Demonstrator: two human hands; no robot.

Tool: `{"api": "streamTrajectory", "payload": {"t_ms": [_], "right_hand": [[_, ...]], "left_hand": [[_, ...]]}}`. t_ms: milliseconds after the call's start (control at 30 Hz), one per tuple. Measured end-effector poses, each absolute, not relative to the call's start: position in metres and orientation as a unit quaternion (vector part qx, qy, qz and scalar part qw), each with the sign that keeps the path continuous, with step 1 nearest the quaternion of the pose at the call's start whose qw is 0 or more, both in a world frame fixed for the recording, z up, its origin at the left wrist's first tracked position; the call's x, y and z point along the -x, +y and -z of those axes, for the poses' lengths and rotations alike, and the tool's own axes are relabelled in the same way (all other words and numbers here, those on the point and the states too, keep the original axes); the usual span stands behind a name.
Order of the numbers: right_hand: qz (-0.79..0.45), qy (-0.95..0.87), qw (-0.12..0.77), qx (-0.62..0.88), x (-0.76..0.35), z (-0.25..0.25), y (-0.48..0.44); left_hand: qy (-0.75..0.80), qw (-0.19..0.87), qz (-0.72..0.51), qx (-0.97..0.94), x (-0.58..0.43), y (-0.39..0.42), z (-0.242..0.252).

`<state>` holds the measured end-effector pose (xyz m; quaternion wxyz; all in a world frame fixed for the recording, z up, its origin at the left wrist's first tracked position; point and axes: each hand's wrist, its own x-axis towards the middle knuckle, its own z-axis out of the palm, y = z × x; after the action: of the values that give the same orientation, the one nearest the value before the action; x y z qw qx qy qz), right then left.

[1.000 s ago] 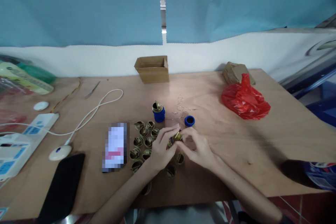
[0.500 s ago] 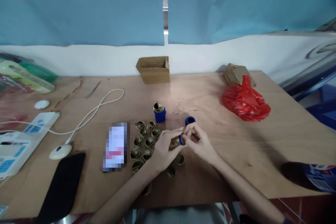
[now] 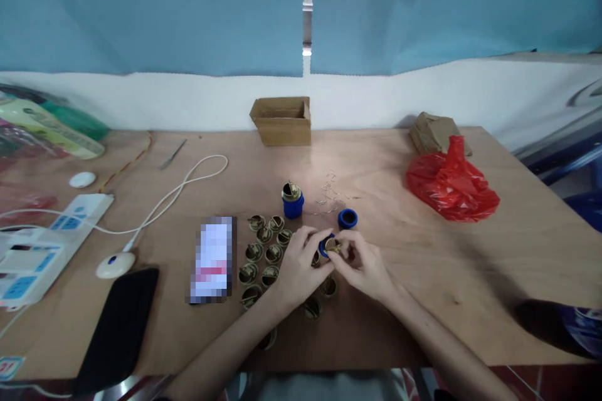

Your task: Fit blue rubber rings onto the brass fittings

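My left hand (image 3: 296, 266) and my right hand (image 3: 364, 266) meet over the wooden table (image 3: 493, 263), fingers pinched together on one small blue ring with a brass part (image 3: 328, 245). Several brass caps (image 3: 263, 254) stand in rows just left of and under my hands. A blue holder with a brass piece on top (image 3: 292, 200) stands beyond my left hand. An empty blue ring (image 3: 347, 218) sits beyond my right hand. Thin wire springs (image 3: 332, 191) lie scattered behind them.
A small cardboard box (image 3: 282, 120) stands at the back. A red plastic bag (image 3: 451, 186) and brown packet (image 3: 435, 131) lie at right. At left are a black phone (image 3: 117, 326), white power strips (image 3: 32, 250), a white cable (image 3: 179, 191) and a blurred card (image 3: 212, 260).
My hands stayed together while the piece between them turned: a bare brass cap a second ago, now seated in a blue ring. The view has shifted a little to the right.
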<state>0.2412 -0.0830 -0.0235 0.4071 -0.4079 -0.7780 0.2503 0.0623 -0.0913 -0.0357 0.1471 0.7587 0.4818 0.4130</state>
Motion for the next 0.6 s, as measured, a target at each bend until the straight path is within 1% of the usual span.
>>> {"api": "streamTrajectory", "payload": {"t_ms": [167, 300, 400, 533, 600], "right_hand": [[-0.207, -0.798, 0.408, 0.391, -0.242, 0.023, -0.082], [-0.167, -0.785, 0.434, 0.408, -0.244, 0.021, -0.082], [-0.111, -0.75, 0.463, 0.459, -0.25, 0.018, -0.079], [0.002, -0.666, 0.483, 0.568, -0.274, 0.009, -0.062], [0.018, -0.622, 0.479, 0.618, -0.293, 0.006, -0.049]], "left_hand": [[0.49, 0.133, -0.395, -0.766, -0.063, -0.091, 0.035], [0.494, 0.128, -0.366, -0.778, -0.064, -0.092, 0.035], [0.508, 0.142, -0.34, -0.779, -0.066, -0.093, 0.035], [0.522, 0.156, -0.298, -0.784, -0.067, -0.092, 0.035], [0.523, 0.156, -0.275, -0.791, -0.068, -0.091, 0.035]]}}
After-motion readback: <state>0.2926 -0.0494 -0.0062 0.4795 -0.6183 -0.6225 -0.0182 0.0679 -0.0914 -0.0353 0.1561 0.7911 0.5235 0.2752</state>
